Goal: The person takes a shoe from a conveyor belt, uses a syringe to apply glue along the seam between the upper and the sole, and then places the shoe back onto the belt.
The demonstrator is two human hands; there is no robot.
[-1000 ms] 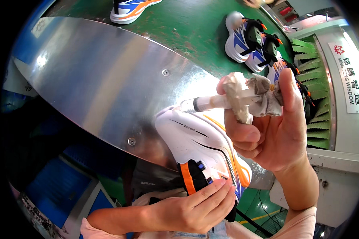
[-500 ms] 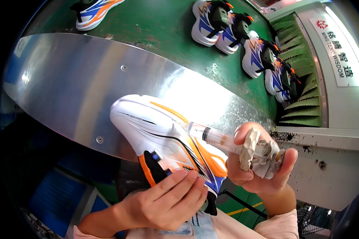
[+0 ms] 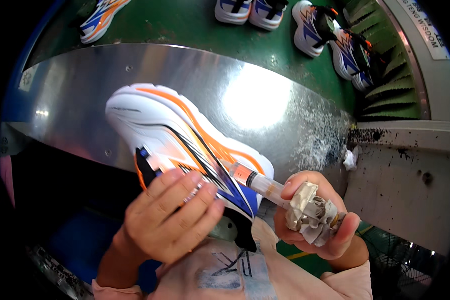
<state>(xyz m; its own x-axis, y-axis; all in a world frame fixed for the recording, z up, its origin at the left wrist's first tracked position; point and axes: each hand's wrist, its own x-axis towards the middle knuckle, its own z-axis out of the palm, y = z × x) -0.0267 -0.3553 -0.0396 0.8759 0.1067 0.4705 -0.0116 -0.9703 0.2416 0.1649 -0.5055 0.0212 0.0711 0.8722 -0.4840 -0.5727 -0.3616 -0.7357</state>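
A white sneaker [image 3: 157, 117] with orange, blue and black trim is held up in front of me, its toe toward the upper left and its heel toward my body. My left hand [image 3: 172, 220] is closed around the shoe's upper at the opening; the fingertips' exact grip is partly hidden. My right hand [image 3: 317, 215] grips a clear syringe [image 3: 262, 186] with crumpled whitish wrapping around its rear end. The syringe tip points left and meets the side of the shoe near the line where the upper joins the sole, toward the heel.
A shiny metal ledge [image 3: 185, 65] curves beyond the shoe. Past it, a green conveyor belt [image 3: 185, 25] carries several similar sneakers [image 3: 310, 27]. At the right stands a machine opening with a green strip curtain [image 3: 400, 75]. A white crumpled scrap [image 3: 351, 158] lies by its frame.
The shoe has shifted up and left in view, its side turned more toward me. The syringe tip has moved along the shoe's side toward the heel. The belt's sneakers appear higher in view.
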